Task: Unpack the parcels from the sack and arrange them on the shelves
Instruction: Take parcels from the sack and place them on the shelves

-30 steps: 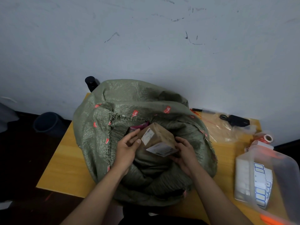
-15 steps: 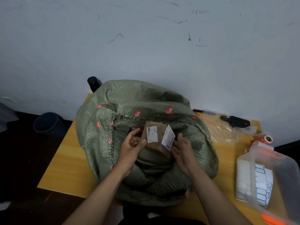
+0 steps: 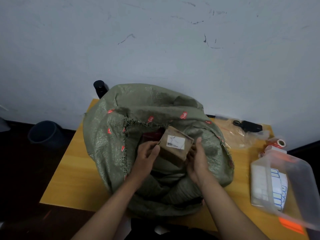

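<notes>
A green woven sack [image 3: 121, 153] with red markings stands on a yellow wooden table [image 3: 72, 179], filling the middle of it from the near edge to the far edge against the wall [image 3: 155, 49]; its mouth lies open and crumpled toward the viewer. A brown cardboard parcel [image 3: 174, 148] is held over the open mouth, tilted, with a white printed label [image 3: 175, 142] on its upper face. The left hand [image 3: 147, 158] grips the parcel's left side, thumb on the near face and fingers curled behind. The right hand [image 3: 197, 160] holds the right side, thumb raised along the edge and fingers curled under the lower corner. Both forearms reach in from the near edge of the table. A dark red item [image 3: 152, 135] shows inside the sack just behind the parcel; what it is cannot be told.

At the far right corner of the table lie a crumpled clear plastic bag [image 3: 239, 135], a black object with a cable [image 3: 249, 126] and a small roll of labels [image 3: 278, 142]. Along the right edge sits a translucent plastic box [image 3: 297, 187] containing sheets of blue-bordered stickers [image 3: 278, 189]. A dark cylindrical object [image 3: 99, 86] stands at the far left corner, partly behind the sack. A dark bucket [image 3: 43, 134] is on the floor beyond the left edge
</notes>
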